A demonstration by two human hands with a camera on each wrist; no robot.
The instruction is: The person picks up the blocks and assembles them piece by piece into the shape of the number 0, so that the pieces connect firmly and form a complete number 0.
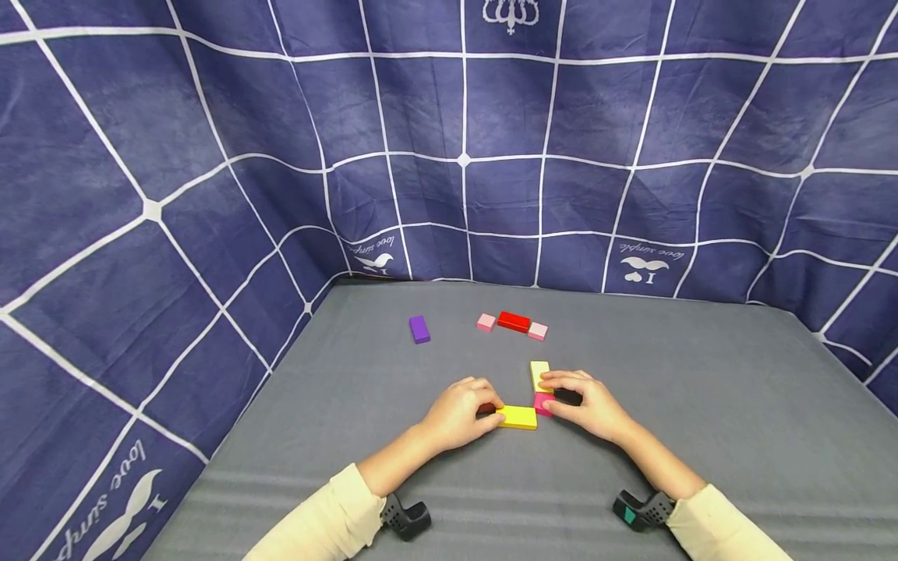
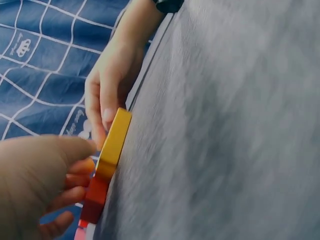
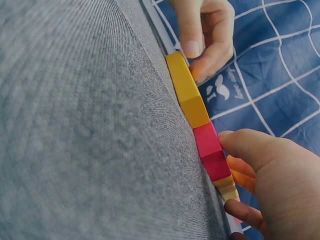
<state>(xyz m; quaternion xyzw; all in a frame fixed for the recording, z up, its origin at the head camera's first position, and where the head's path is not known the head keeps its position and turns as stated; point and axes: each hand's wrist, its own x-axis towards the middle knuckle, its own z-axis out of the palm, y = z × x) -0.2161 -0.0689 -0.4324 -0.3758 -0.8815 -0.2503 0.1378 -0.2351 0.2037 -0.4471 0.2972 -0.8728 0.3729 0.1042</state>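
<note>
In the head view my left hand (image 1: 459, 413) pinches the left end of a bright yellow block (image 1: 519, 418) lying on the grey surface. A red block (image 2: 95, 200), mostly shaded under that hand, adjoins the yellow block in the left wrist view. At the yellow block's right end sits a magenta block (image 3: 207, 137). My right hand (image 1: 592, 405) has its thumb on the magenta block, while its curled fingers reach a pale yellow block (image 1: 539, 374) that extends away behind it. Part of the pale block is covered by those fingers.
Farther back lie a bright red block (image 1: 514, 321), a pink block (image 1: 486, 322) and another pink block (image 1: 538, 331) at its two ends. A purple block (image 1: 419, 329) stands apart to the left. A navy curtain (image 1: 505, 195) with white lines closes off the back and left.
</note>
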